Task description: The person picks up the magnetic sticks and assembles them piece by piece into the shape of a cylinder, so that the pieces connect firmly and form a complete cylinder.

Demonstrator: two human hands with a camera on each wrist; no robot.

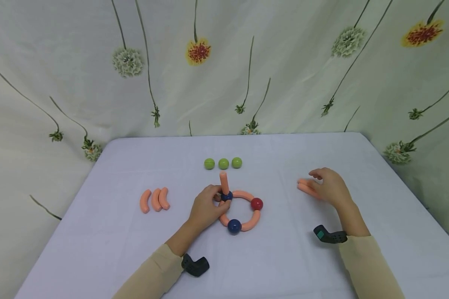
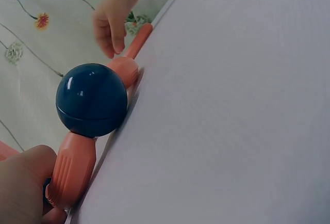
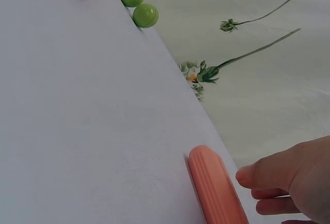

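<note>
A ring of curved orange rods (image 1: 251, 221) joined by a red ball (image 1: 257, 204) and two blue balls lies mid-table. My left hand (image 1: 206, 207) grips its far-left blue ball (image 1: 227, 197) between thumb and fingers; a straight orange rod (image 1: 224, 182) stands up from that ball. In the left wrist view, the near blue ball (image 2: 92, 100) shows large beside the hand. To the right, my right hand (image 1: 331, 187) hovers over a pair of straight orange rods (image 1: 307, 189). Its thumb is apart from the rod (image 3: 216, 185) visible in the right wrist view.
Three green balls (image 1: 223, 163) are lined up behind the ring. Several loose curved orange rods (image 1: 156, 199) lie on the left. The white-covered table (image 1: 284, 265) ends at a flower-print cloth (image 1: 284, 62) hanging behind it.
</note>
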